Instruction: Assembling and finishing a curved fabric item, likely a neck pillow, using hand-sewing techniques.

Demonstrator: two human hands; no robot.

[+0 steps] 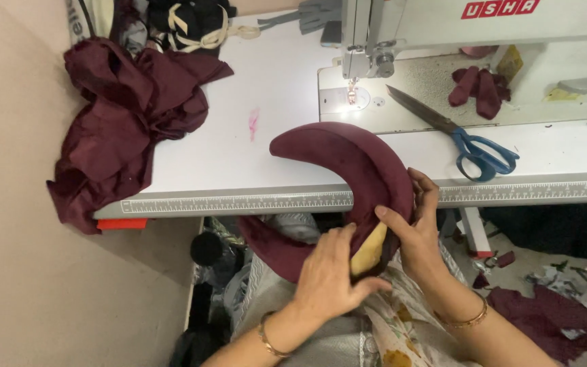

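Observation:
A curved, padded maroon velvet piece (348, 160), crescent-shaped, arches from the white table's front edge down toward my lap. Yellow foam (369, 250) shows at an open spot on its inner side. My left hand (327, 272) presses on the lower part of the crescent, fingers beside the foam. My right hand (412, 224) grips the crescent's right side, thumb and fingers closed around the fabric by the opening. Both wrists wear thin gold bangles.
A white sewing machine (456, 27) stands at the back of the table (239, 143). Blue-handled scissors (467, 139) lie on its bed, small maroon pieces (478, 87) behind them. A maroon cloth heap (127, 115) hangs off the left. Scraps litter the floor (552, 299).

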